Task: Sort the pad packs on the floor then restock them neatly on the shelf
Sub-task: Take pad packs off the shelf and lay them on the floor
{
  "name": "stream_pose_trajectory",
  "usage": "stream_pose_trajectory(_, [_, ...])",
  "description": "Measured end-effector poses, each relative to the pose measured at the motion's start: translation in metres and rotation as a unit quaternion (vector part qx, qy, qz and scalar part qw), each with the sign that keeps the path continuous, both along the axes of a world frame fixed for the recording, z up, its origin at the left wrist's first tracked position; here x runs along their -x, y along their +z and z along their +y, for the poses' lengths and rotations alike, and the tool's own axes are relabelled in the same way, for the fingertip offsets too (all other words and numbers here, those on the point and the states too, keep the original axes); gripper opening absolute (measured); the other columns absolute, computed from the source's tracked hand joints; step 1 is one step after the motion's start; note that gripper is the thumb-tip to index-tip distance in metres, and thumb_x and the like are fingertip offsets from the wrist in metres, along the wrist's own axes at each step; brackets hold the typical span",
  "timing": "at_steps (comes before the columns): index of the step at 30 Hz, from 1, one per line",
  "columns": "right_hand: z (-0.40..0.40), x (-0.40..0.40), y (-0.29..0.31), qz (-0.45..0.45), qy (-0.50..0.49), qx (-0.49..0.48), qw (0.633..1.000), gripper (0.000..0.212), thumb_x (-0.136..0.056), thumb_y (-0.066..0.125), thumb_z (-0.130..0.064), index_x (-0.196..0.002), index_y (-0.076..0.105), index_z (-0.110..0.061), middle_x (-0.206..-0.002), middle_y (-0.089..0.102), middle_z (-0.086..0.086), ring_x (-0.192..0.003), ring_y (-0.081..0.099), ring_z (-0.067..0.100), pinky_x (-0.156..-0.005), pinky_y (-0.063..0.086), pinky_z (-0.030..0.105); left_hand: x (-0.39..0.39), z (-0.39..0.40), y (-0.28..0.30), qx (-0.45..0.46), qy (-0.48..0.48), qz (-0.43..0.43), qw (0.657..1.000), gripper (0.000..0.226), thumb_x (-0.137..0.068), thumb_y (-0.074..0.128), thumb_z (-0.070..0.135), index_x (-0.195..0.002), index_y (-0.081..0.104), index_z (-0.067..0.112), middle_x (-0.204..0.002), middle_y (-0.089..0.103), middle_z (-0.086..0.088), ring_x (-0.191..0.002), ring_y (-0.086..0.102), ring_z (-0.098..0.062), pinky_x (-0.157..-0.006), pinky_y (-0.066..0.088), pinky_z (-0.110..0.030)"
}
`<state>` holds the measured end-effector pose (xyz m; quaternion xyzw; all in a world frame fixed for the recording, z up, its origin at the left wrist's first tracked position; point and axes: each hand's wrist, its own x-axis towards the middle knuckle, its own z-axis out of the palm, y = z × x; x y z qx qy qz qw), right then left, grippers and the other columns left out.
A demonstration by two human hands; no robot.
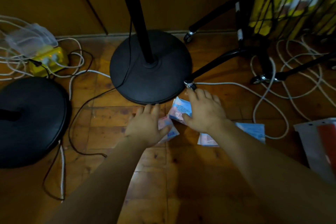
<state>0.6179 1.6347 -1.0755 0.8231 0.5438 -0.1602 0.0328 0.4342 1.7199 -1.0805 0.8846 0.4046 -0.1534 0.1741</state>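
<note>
At the left edge a round black cushion (27, 120) is cut off by the frame. Above it, in the upper left, a yellow power strip (48, 61) sits under blurred clear plastic and tangled white cables (72, 71). The black round fan base (151, 71) fills the centre, its pole running out of the top of the frame.

Just below the base, the left hand (145, 125) lies palm down on a pink pad pack (168, 130), thumb against its edge; most of the pack is hidden beneath it, so whether the fingers truly hold it cannot be told. Beside it, the right hand (205, 110) grips a tilted blue-and-pink pack (181, 110), thumb under, fingers curled over the top. The print is too blurred to read. A 3rd pack (251, 132) lies flat on the wooden floor (181, 169), partly behind the right forearm. In the upper right a wheeled wire rack (283, 5) holds blurred yellow packages.
</note>
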Motion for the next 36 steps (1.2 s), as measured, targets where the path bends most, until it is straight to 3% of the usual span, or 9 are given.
stream_pose_trajectory(6, [-0.024, 0.003, 0.151, -0.01, 0.003, -0.029, 1.0, 0.081, -0.086, 0.045, -0.06, -0.153, 0.026, -0.018, -0.149, 0.038, 0.008, -0.139, 0.033, 0.028, -0.113, 0.029, 0.047, -0.006, -0.023, 0.149, -0.082, -0.009, -0.079, 0.994, 0.081, -0.084, 0.027, 0.069, -0.146, 0.038, 0.018, -0.144, 0.045, -0.006, -0.132, 0.041, -0.029, -0.102, 0.039, -0.048])
stream_pose_trajectory(13, [-0.038, -0.005, 0.351, -0.03, 0.007, -0.085, 0.996, 0.076, -0.089, 0.05, -0.057, -0.151, 0.032, -0.017, -0.146, 0.043, 0.008, -0.137, 0.037, 0.03, -0.112, 0.032, 0.047, -0.012, -0.036, 0.341, -0.127, -0.021, -0.12, 0.984, 0.075, -0.087, 0.047, 0.062, -0.146, 0.041, 0.018, -0.144, 0.048, -0.005, -0.136, 0.04, -0.029, -0.106, 0.039, -0.049])
stream_pose_trajectory(18, [-0.044, -0.008, 0.495, -0.053, 0.012, -0.123, 0.991, 0.073, -0.09, 0.048, -0.057, -0.149, 0.037, -0.017, -0.146, 0.045, 0.008, -0.138, 0.038, 0.03, -0.114, 0.033, 0.049, -0.023, -0.041, 0.483, -0.14, -0.036, -0.138, 0.98, 0.075, -0.09, 0.041, 0.065, -0.152, 0.033, 0.023, -0.151, 0.04, -0.001, -0.142, 0.034, -0.025, -0.11, 0.036, -0.049])
stream_pose_trajectory(23, [-0.05, -0.015, 0.621, -0.078, 0.019, -0.154, 0.985, 0.068, -0.089, 0.046, -0.059, -0.144, 0.041, -0.018, -0.141, 0.048, 0.007, -0.135, 0.041, 0.029, -0.11, 0.036, 0.048, -0.042, -0.043, 0.613, -0.147, -0.051, -0.167, 0.974, 0.072, -0.09, 0.042, 0.064, -0.151, 0.029, 0.027, -0.152, 0.036, 0.001, -0.14, 0.035, -0.024, -0.105, 0.043, -0.048])
stream_pose_trajectory(30, [-0.065, -0.034, 0.767, -0.107, 0.011, -0.192, 0.975, 0.069, -0.092, 0.042, -0.06, -0.148, 0.037, -0.02, -0.149, 0.042, 0.006, -0.14, 0.035, 0.028, -0.113, 0.034, 0.049, -0.066, -0.051, 0.762, -0.204, -0.076, -0.2, 0.955, 0.071, -0.093, 0.045, 0.06, -0.152, 0.028, 0.025, -0.151, 0.039, -0.001, -0.136, 0.041, -0.025, -0.104, 0.045, -0.045])
stream_pose_trajectory(36, [-0.091, -0.052, 0.85, -0.152, -0.023, -0.228, 0.961, 0.068, -0.09, 0.041, -0.06, -0.144, 0.041, -0.019, -0.145, 0.046, 0.006, -0.137, 0.04, 0.028, -0.108, 0.037, 0.049, -0.097, -0.06, 0.852, -0.263, -0.111, -0.247, 0.926, 0.065, -0.092, 0.047, 0.056, -0.147, 0.036, 0.022, -0.14, 0.049, -0.002, -0.126, 0.05, -0.026, -0.094, 0.049, -0.043])
